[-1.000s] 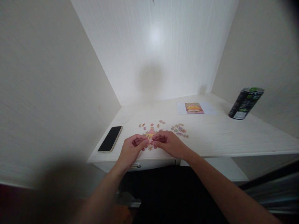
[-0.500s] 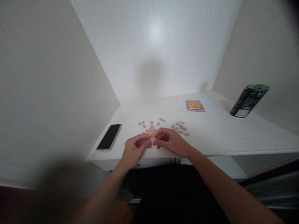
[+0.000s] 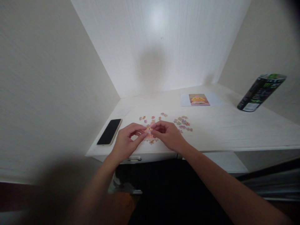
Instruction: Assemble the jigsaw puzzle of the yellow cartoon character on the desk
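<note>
A partly joined jigsaw puzzle [image 3: 149,130], pink and yellow, lies on the white desk near its front edge. My left hand [image 3: 127,138] grips its left side, thumb and fingertips closed in. From the right, my right hand [image 3: 169,133] pinches the puzzle's other side with curled fingers. Parts of the puzzle are covered by both hands. Loose puzzle pieces [image 3: 183,122] are grouped just right of my right hand. A few more pieces [image 3: 164,114] are scattered beyond the puzzle.
A black-screened phone [image 3: 109,132] rests by the left wall. Toward the back right lies a picture card [image 3: 199,99] on white paper [image 3: 185,100]. A black and green can [image 3: 260,92] stands at the right. White panels enclose the desk [image 3: 225,131].
My hands have shifted slightly left over the puzzle, and the left hand's fingers have spread somewhat wider. More of the puzzle's lower part now shows. The camera view has tilted a little.
</note>
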The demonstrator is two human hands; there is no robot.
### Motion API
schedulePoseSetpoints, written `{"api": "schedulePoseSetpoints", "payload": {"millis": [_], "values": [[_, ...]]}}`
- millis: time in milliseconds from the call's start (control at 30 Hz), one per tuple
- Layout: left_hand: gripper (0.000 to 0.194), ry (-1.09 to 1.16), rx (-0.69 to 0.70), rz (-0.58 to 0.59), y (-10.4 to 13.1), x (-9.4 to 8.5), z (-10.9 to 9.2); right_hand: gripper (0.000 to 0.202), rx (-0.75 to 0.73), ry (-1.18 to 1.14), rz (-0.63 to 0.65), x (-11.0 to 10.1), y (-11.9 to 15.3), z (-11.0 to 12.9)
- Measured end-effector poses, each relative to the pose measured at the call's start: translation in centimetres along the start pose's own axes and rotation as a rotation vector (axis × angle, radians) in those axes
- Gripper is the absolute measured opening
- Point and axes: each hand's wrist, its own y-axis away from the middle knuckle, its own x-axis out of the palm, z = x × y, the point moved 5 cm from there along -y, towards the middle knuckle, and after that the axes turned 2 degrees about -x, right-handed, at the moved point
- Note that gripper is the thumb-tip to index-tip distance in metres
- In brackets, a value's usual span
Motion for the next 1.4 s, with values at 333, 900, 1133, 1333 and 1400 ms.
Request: {"api": "schedulePoseSetpoints", "payload": {"millis": [333, 900, 1133, 1333, 1400], "values": [[0.018, -0.357, 0.298, 0.018, 1.8, 0.0, 0.3, 0.014, 0.01, -0.057, 0.102, 1.4, -0.1, -0.9], [0.016, -0.421, 0.328, 0.281, 2.7, -1.0, 3.0, 0.018, -0.438, 0.988, 0.31, 1.8, 2.0, 1.1], [0.017, -0.419, 0.313, 0.299, 2.4, -0.6, 3.5, 0.018, -0.422, 0.954, 0.338, 2.0, 1.7, 0.9], [0.021, -0.465, 0.311, 0.343, 2.4, -0.5, 3.4, 0.019, -0.417, 0.959, 0.334, 2.0, 1.7, 0.9], [0.02, -0.478, 0.312, 0.341, 2.4, -0.4, 3.3, 0.019, -0.419, 0.957, 0.332, 2.1, 1.7, 1.0]]}}
